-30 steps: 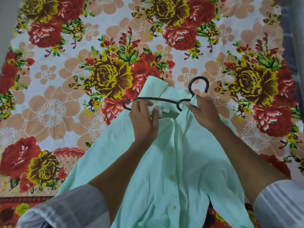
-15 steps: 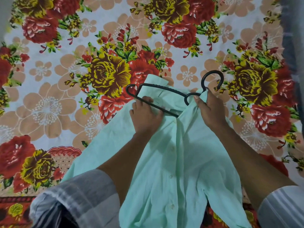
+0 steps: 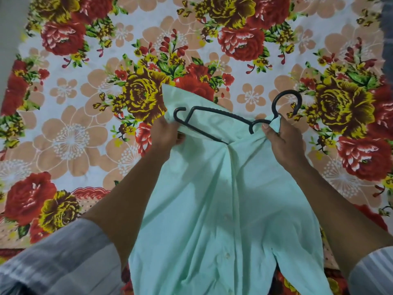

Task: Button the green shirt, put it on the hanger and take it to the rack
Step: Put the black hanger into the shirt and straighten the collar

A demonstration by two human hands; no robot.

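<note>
The pale green shirt (image 3: 223,209) lies buttoned down its front on the flowered bedsheet, collar end away from me. A black plastic hanger (image 3: 221,116) sits at the collar, its left arm out in the open above the cloth, its hook (image 3: 287,101) pointing up to the right. My left hand (image 3: 165,133) grips the shirt's left shoulder cloth by the hanger's left end. My right hand (image 3: 282,141) pinches the collar cloth at the base of the hook. The hanger's right arm is hidden under the shirt.
The bedsheet (image 3: 85,135) with large red, yellow and peach flowers covers the whole surface around the shirt. A grey-blue cloth edge (image 3: 387,28) runs along the right border. My striped grey sleeves fill the lower corners.
The hanger has shifted right and tilted, its left arm now outside the shirt. My left hand has moved left and taken hold of the shoulder cloth; the right hand moved right with the hook.
</note>
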